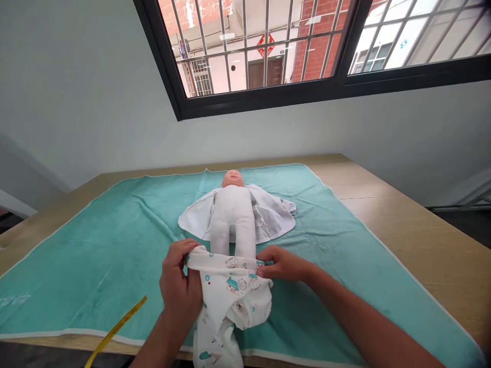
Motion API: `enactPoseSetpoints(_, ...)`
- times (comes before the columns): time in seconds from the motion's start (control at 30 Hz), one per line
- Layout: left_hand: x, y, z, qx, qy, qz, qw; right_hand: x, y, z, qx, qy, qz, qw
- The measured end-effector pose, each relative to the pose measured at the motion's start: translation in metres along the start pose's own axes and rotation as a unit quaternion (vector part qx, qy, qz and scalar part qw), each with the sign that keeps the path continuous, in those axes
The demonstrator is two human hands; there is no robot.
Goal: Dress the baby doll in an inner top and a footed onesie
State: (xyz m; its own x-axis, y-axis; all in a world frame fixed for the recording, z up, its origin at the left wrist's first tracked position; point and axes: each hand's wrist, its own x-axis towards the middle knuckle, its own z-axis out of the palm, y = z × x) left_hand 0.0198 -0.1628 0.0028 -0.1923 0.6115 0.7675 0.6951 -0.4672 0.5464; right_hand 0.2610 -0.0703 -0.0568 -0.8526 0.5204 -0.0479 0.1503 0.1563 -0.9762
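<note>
A baby doll [233, 214] with a white cloth body lies on its back on a teal towel [115, 255], head toward the window. An opened white printed top [270, 217] is spread beneath its torso. Small white printed trousers [230, 301] cover the doll's feet, their legs hanging over the near table edge. My left hand [180, 286] grips the waistband at its left end, fingers closed. My right hand [282, 263] pinches the waistband at its right end. The waistband is stretched between both hands across the doll's lower legs.
The towel covers most of a wooden table [402, 220] that stands against a pale wall under a barred window [268, 46]. A yellow measuring tape [117, 327] lies over the near left edge of the towel.
</note>
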Motion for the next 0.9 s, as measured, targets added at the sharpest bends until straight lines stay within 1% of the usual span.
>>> enactPoseSetpoints(0.03,-0.002,0.007,0.000,-0.045,-0.012,-0.076,0.996,0.000,0.000,-0.001,0.011,0.002,0.001,1.000)
enactPoseSetpoints(0.07,-0.004,0.014,-0.001,-0.093,-0.038,-0.144,0.984,-0.001,0.001,-0.002,0.023,0.008,-0.001,1.000)
enactPoseSetpoints(0.1,-0.007,0.020,-0.004,-0.132,-0.077,-0.203,0.967,-0.001,0.002,-0.004,0.034,0.020,-0.004,0.999)
enactPoseSetpoints(0.13,-0.009,0.023,-0.008,-0.158,-0.129,-0.246,0.947,-0.002,0.005,-0.007,0.044,0.036,-0.009,0.998)
enactPoseSetpoints(0.17,-0.012,0.024,-0.013,-0.173,-0.187,-0.265,0.930,-0.003,0.007,-0.010,0.052,0.056,-0.015,0.997)
enactPoseSetpoints(0.2,-0.015,0.023,-0.018,-0.179,-0.246,-0.254,0.918,-0.004,0.009,-0.013,0.057,0.079,-0.021,0.995)
enactPoseSetpoints(0.23,-0.018,0.020,-0.023,-0.184,-0.311,-0.213,0.908,-0.004,0.012,-0.016,0.058,0.101,-0.026,0.993)
enactPoseSetpoints(0.27,-0.022,0.015,-0.029,-0.187,-0.379,-0.149,0.894,-0.005,0.013,-0.019,0.052,0.116,-0.029,0.991)
enactPoseSetpoints(0.3,-0.025,0.010,-0.034,-0.186,-0.442,-0.075,0.874,-0.005,0.014,-0.021,0.041,0.122,-0.030,0.991)
enactPoseSetpoints(0.33,-0.028,0.005,-0.038,-0.172,-0.494,-0.007,0.852,-0.005,0.014,-0.023,0.025,0.120,-0.033,0.992)
enactPoseSetpoints(0.37,-0.030,0.002,-0.042,-0.143,-0.531,0.044,0.834,-0.005,0.013,-0.023,0.005,0.112,-0.038,0.993)
enactPoseSetpoints(0.4,-0.031,0.000,-0.046,-0.098,-0.552,0.070,0.825,-0.004,0.011,-0.023,-0.017,0.104,-0.046,0.993)
enactPoseSetpoints(0.43,-0.031,0.000,-0.049,-0.043,-0.558,0.075,0.826,-0.003,0.009,-0.023,-0.038,0.097,-0.056,0.993)
enactPoseSetpoints(0.5,-0.026,0.003,-0.053,0.056,-0.537,0.055,0.840,-0.001,0.004,-0.020,-0.071,0.094,-0.074,0.990)
enactPoseSetpoints(0.57,-0.018,0.009,-0.055,0.093,-0.504,0.029,0.858,0.000,-0.001,-0.018,-0.097,0.093,-0.080,0.988)
enactPoseSetpoints(0.63,-0.010,0.013,-0.056,0.073,-0.469,-0.004,0.880,0.001,-0.005,-0.015,-0.124,0.093,-0.080,0.985)
enactPoseSetpoints(0.7,-0.007,0.014,-0.056,0.021,-0.432,-0.060,0.899,0.001,-0.010,-0.013,-0.156,0.094,-0.077,0.980)
enactPoseSetpoints(0.77,-0.010,0.013,-0.055,-0.045,-0.408,-0.117,0.905,0.002,-0.018,-0.012,-0.193,0.079,-0.075,0.975)
enactPoseSetpoints(0.8,-0.013,0.012,-0.054,-0.077,-0.401,-0.130,0.903,0.003,-0.024,-0.011,-0.215,0.062,-0.074,0.972)
enactPoseSetpoints(0.83,-0.018,0.011,-0.053,-0.106,-0.397,-0.127,0.903,0.003,-0.030,-0.010,-0.239,0.041,-0.074,0.967)
enactPoseSetpoints(0.9,-0.027,0.010,-0.050,-0.147,-0.382,-0.085,0.909,0.005,-0.045,-0.008,-0.290,-0.001,-0.077,0.954)
